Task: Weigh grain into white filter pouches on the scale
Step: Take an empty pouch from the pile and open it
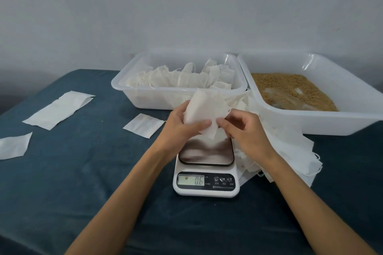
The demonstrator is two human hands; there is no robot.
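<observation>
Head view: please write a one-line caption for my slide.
Both hands, left and right, hold a white filter pouch above the scale; grain tray at right.

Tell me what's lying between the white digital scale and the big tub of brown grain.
A loose heap of white filter pouches lies on the blue cloth between the white digital scale and the grain tub, seen from the head camera.

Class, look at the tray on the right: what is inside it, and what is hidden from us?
The right tray holds brown grain, with a clear plastic item lying partly buried in it. The grain covers most of the tray's floor, and the near wall hides its front edge.
</observation>
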